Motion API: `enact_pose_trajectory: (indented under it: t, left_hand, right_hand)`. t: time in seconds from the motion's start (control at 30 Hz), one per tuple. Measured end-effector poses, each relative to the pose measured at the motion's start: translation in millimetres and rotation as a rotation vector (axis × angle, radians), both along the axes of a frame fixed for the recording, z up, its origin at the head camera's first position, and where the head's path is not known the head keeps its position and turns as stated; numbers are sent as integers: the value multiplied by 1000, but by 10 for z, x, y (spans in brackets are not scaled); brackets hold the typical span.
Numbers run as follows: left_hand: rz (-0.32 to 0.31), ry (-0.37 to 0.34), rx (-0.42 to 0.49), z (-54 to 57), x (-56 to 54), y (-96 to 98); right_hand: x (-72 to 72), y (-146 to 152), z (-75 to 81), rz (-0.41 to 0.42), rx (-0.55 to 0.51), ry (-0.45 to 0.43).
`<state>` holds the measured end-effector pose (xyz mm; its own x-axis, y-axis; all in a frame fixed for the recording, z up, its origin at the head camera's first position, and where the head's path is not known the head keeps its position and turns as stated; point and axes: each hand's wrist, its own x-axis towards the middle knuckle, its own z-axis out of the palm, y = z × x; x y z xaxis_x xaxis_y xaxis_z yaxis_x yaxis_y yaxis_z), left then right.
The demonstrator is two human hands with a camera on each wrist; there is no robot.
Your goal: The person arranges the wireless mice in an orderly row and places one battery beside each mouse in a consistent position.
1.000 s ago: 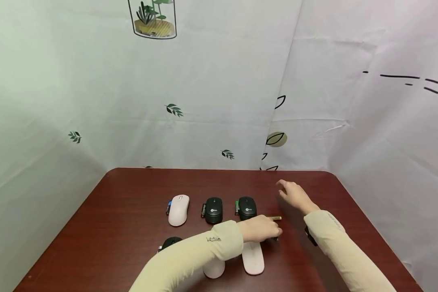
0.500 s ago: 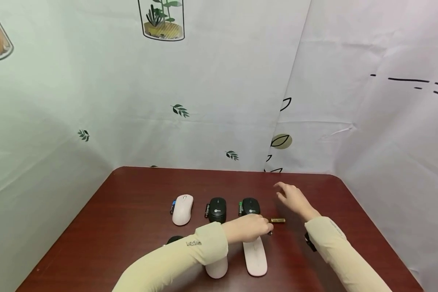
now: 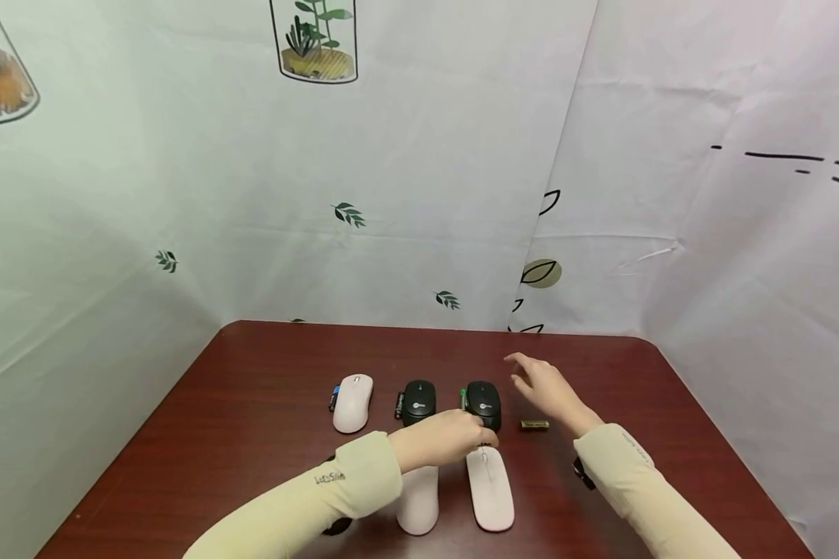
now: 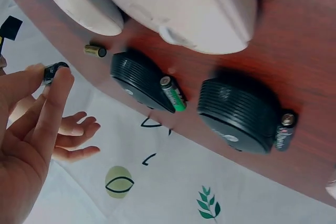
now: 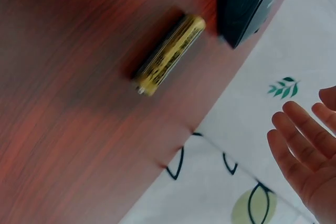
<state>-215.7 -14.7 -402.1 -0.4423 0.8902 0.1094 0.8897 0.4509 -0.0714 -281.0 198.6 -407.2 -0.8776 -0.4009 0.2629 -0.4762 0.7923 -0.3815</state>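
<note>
Between thumb and fingertips, my left hand (image 3: 443,439) pinches a small dark battery (image 4: 52,72), held off the table. In the head view this hand is over the far end of a white mouse (image 3: 491,493), just in front of a black mouse (image 3: 485,400). A gold battery (image 3: 534,425) lies on the table to the right of these mice. Beyond it my right hand (image 3: 545,388) hovers with relaxed fingers and holds nothing. In the right wrist view the gold battery lies apart from the hand's fingers (image 5: 299,140).
A second black mouse (image 3: 419,400) and a white mouse (image 3: 353,404) stand in the back row, batteries beside them. A green battery (image 4: 173,94) lies by the right black mouse. Another white mouse (image 3: 418,501) is partly under my left arm; a dark object (image 3: 338,527) is mostly hidden there.
My left hand has moved left with the dark battery, from beside the gold battery to over the white mouse's far end. The right hand has shifted slightly left.
</note>
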Motion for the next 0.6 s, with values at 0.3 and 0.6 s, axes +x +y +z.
enact_pose_trajectory:
  t: [0.3,0.6]
  left_hand:
    - [74,-118,61,-6,41,-240]
    - [176,-226,147,-32,88,-483]
  right_hand:
    - [124,-216,28,68,12,18]
    - [284,-431,43,146,13,17]
